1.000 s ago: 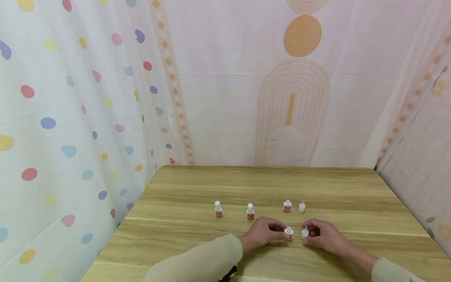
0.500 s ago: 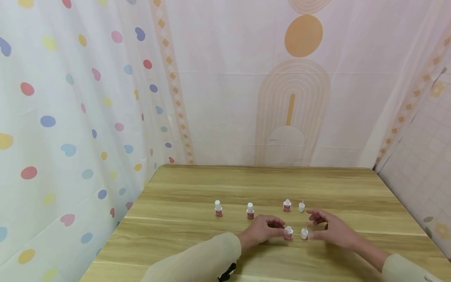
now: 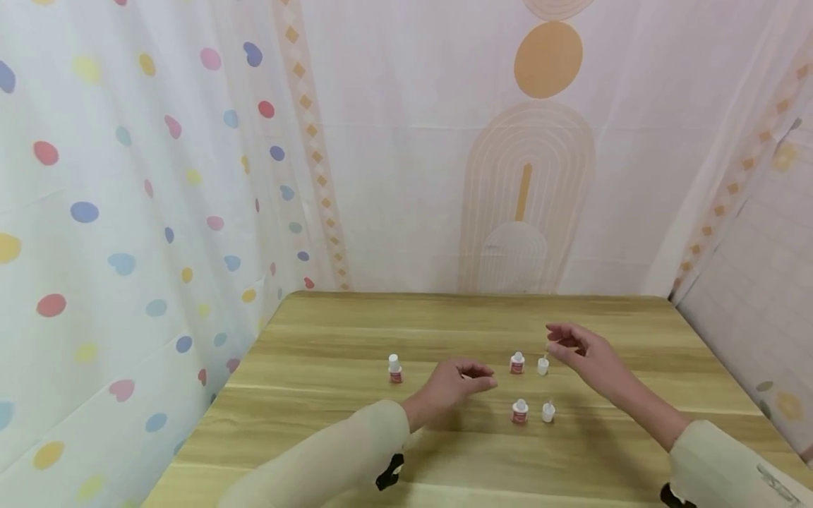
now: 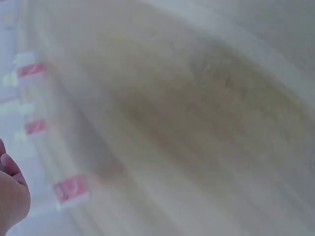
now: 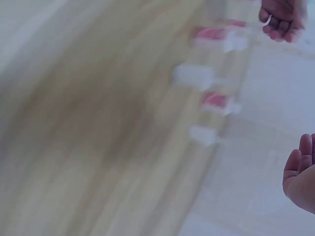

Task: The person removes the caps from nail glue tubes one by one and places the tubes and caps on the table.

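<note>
My left hand (image 3: pixel 451 384) hovers left of two uncapped small bottles (image 3: pixel 517 365) (image 3: pixel 519 412), thumb and fingers apart; another capped bottle is hidden behind it in the head view. The right hand (image 3: pixel 591 356), loosely bent and holding nothing visible, is raised near the far white cap (image 3: pixel 543 367). The near cap (image 3: pixel 548 413) stands right of the near bottle; both caps have thin tips pointing up. Blurred red-labelled bottles (image 4: pixel 72 190) show beside the left hand (image 4: pixel 14 194) in the left wrist view.
A capped bottle (image 3: pixel 395 371) stands upright at the left of the wooden table (image 3: pixel 317 331). Curtains (image 3: pixel 406 176) hang behind the table and along its left side.
My left hand has let go of the near uncapped bottle and moved left. The right hand, which released the near cap earlier, has moved up and away.
</note>
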A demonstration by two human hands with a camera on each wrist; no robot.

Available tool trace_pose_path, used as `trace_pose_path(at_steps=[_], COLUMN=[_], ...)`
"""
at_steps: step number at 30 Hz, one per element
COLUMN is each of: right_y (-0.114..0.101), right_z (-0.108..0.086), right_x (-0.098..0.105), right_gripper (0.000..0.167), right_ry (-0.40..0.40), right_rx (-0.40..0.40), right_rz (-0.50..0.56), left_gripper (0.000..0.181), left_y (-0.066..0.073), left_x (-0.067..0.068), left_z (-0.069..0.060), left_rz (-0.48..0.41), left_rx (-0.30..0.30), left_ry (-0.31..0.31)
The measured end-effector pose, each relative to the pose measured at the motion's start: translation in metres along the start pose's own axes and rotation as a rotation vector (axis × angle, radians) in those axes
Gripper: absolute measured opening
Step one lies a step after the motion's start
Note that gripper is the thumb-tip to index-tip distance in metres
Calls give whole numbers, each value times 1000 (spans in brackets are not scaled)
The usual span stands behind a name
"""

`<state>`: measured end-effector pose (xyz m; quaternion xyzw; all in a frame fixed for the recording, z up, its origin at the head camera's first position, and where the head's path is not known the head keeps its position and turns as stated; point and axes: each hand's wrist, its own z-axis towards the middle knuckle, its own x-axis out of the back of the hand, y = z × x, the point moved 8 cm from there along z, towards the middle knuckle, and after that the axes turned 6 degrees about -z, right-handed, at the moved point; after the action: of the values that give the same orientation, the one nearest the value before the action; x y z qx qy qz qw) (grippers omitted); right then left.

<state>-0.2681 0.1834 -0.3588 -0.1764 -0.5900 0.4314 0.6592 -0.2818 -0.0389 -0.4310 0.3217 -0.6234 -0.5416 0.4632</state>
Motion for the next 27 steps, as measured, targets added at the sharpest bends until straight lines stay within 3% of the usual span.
trace_pose_path(at_steps=[6, 14, 21, 27], right_y=[-27, -41, -34, -24], right_z=[14, 31, 37, 35], right_x=[-15, -63, -100, -126], right_gripper=[49, 47, 43, 42], right_ry=[7, -4, 15, 36], right_rx=[-30, -126, -214, -290], right_rz=[98, 231, 314, 305], left_gripper=[26, 33, 35, 31], left_y=[19, 37, 30, 16], left_x=[36, 74, 82, 84], left_z=[1, 4, 6, 7], left_rz=[-72, -53, -70, -56], left_rx=[-6, -50, -32, -14], left_ry=[91, 197, 212, 224])
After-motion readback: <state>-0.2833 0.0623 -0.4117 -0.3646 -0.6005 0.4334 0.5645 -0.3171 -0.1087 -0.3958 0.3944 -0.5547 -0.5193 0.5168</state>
